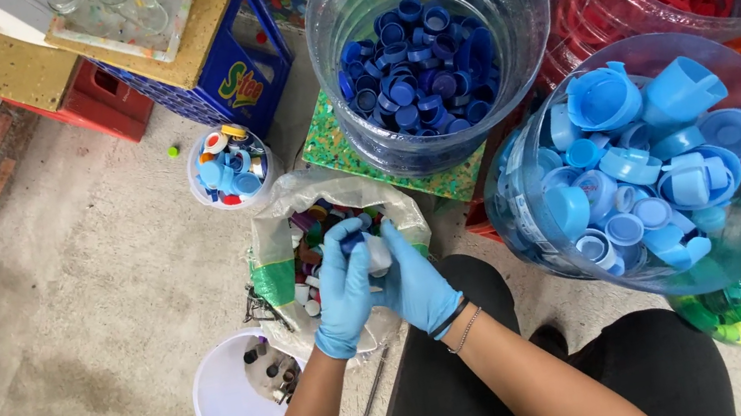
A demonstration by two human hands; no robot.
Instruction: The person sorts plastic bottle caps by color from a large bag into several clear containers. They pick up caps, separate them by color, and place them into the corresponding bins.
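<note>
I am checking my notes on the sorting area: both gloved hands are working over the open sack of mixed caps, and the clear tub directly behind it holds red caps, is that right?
Not quite. The head view shows the clear tub behind the sack holding dark blue caps, not red. The rest stands: the left hand and right hand, both in blue gloves, work over the open sack of mixed caps.

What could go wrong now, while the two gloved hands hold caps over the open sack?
1. The left hand and right hand grip small caps together above the sack; one might slip and fall onto the concrete floor.
2. The sack's soft rim sags, so caps may spill out.
3. The white bucket stands close to the left forearm; a bump could tip it.
</note>
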